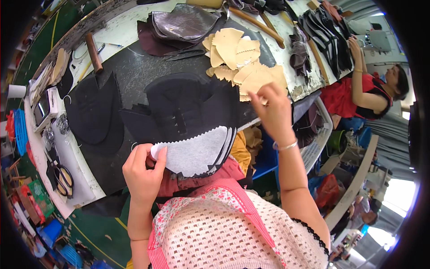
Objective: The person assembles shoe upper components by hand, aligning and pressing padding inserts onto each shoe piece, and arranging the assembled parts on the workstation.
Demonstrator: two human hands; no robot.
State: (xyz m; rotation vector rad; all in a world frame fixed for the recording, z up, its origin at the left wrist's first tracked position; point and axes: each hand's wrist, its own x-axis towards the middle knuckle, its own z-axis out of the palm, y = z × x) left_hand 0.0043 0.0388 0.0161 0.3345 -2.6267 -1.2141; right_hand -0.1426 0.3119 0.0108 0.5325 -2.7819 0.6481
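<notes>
My left hand pinches the left tip of a light grey fabric piece with a zigzag upper edge. That piece lies over several dark-edged layers at the table's near edge. Behind it rests a pile of black cut pieces, with more black pieces to the left. My right hand, slightly blurred, is closed with thumb and fingers together, beside a heap of beige zigzag-edged pieces. A small pale bit shows at its fingers, too little to name.
Dark shiny pieces are stacked at the back. A wooden-handled tool and black-handled scissors lie on the left. A white plastic basket stands below the table's right edge. A person in red works at the right.
</notes>
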